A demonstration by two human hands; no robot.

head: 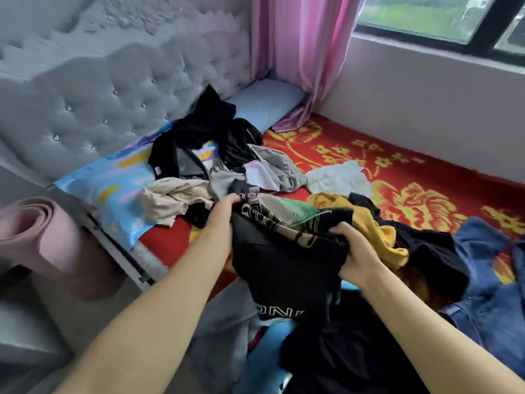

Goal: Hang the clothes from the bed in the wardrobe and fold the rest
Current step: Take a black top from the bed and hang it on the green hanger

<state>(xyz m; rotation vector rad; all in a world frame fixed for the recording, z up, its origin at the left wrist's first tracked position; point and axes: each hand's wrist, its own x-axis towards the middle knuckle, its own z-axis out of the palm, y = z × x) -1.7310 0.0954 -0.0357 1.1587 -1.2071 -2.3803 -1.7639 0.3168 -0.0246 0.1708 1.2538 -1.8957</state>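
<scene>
The bed with the red-and-gold floral cover (412, 172) is strewn with unsorted clothes from the far-left pillows to the near right, nothing folded or hung as far as I see. My left hand (220, 213) and right hand (356, 251) have their fingers curled tight on a black lettered T-shirt (284, 260) near me.

Domestic bedroom. A bed (403, 177) covered by a red sheet with a gold floral print stands against a grey button-tufted headboard (93, 103), with a pale blue pillow (264, 103) at its head. A pink curtain (301, 52) hangs beside a dark-framed window (443, 29) showing greenery outside. Loose clothes (244, 163) lie scattered over the sheet, and a rolled pink mat (42, 234) rests beside the bed frame.
</scene>
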